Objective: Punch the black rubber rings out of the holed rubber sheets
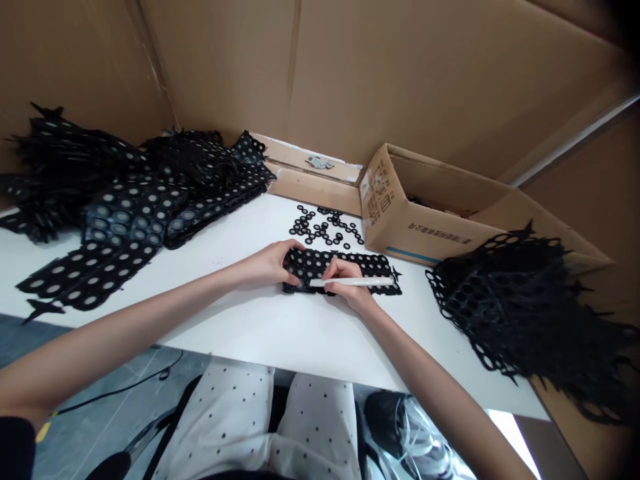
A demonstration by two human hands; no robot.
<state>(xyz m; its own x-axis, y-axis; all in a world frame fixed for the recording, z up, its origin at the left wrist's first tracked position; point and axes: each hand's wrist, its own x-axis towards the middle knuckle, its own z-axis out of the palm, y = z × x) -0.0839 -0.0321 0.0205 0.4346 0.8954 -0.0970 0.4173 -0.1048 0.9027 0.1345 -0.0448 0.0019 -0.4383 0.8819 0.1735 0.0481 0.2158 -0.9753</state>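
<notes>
A black rubbery sheet with rows of round pale-centred pieces (379, 265) lies flat on the white table before me. My left hand (277, 264) grips its left end, thumb on the near corner and fingers at the far edge. In my right hand (347, 279) is a slim white pen-like tool (373, 281), held low over the sheet with its tip pointing left. Whether the tip touches a piece is too small to tell. Just beyond the sheet are several loose black rings (320, 230), scattered in a loose group.
Stacked dotted black sheets (125, 207) are heaped at the left. An open cardboard box (425, 230) stands at the back right, with a pile of black sheets with holes (515, 300) beside it. Small grey pieces (320, 162) rest on a cardboard ledge. Cardboard walls (350, 80) enclose the table.
</notes>
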